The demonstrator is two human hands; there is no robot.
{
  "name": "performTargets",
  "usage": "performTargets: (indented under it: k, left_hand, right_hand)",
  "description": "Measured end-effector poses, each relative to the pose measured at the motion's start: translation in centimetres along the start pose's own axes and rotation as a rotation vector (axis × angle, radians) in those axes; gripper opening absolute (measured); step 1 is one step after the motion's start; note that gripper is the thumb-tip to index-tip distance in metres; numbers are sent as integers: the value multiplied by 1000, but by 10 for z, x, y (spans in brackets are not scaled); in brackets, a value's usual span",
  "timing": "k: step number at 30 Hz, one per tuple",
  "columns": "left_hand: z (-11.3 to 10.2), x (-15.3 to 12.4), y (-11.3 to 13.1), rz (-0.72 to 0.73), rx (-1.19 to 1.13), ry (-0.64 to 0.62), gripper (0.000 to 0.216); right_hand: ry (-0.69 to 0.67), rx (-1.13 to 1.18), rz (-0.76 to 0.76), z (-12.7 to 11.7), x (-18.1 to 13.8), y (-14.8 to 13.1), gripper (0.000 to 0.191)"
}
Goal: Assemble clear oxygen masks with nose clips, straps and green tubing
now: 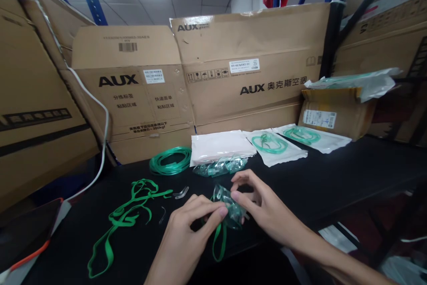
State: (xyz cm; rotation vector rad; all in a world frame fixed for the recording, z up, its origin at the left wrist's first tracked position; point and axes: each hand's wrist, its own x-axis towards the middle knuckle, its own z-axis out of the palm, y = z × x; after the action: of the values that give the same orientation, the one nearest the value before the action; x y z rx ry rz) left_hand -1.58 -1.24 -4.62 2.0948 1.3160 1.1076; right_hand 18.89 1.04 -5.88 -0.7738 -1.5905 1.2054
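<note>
A clear, green-tinted oxygen mask [235, 214] is held between both hands above the near edge of the black table. My left hand [195, 220] pinches its left side with thumb and index finger. Round the right side curl the fingers of my right hand [258, 198], closed on the mask and partly hidden behind it. A green elastic strap [219, 242] hangs from the mask in a loop below my left fingertips. Left of my hands lie a tangle of loose green elastic straps [125, 216] and a few small metal strips [182, 193].
Behind the hands are more clear masks [220, 167], a stack of white pouches [222, 145] and a coil of green tubing [171, 160]. Pouches with tubing [268, 142] lie farther right, near a small carton [336, 107]. An orange-edged device [33, 227] and a white cable [96, 94] are left.
</note>
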Motion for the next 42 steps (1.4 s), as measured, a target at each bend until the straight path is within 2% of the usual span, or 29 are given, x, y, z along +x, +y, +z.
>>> performTargets:
  k: [6, 11, 14, 18, 21, 25, 27, 29, 32, 37, 39, 42]
  left_hand:
    - [1, 1, -2, -81, 39, 17, 32]
    - [-2, 0, 0, -125, 58, -11, 30]
    - [-15, -1, -3, -168, 72, -4, 27]
    - [-43, -1, -10, -191, 80, 104, 33]
    - [-61, -1, -16, -206, 138, 149, 39]
    - [-77, -2, -26, -166, 224, 25, 45]
    - [-79, -2, -28, -155, 269, 17, 47]
    - [-74, -1, -25, -165, 304, 93, 45]
    - [-49, 3, -9, -128, 310, 140, 41]
    - [2, 17, 21, 5, 305, -88, 30]
    - [12, 22, 26, 8, 305, -170, 25]
    - [15, 26, 28, -10, 289, -201, 20]
  right_hand:
    - [-22, -227, -116, 2, -8, -7, 11]
    - [17, -243, -112, 0, -5, -7, 11]
    - [101, -216, -123, -7, 1, -4, 17]
    - [214, -171, -103, -24, 6, -3, 25]
    - [250, -189, -90, -34, 8, -4, 24]
    - [196, -237, -82, -36, 7, -6, 20]
    - [156, -282, -78, -33, 5, -6, 18]
    - [125, -345, -90, -30, 3, -7, 17]
    - [81, -415, -109, -24, 1, -7, 16]
    - [56, -416, -160, -18, -2, -5, 14]
    - [58, -397, -185, -18, -3, -3, 14]
    - [69, -381, -207, -18, -3, -2, 16]
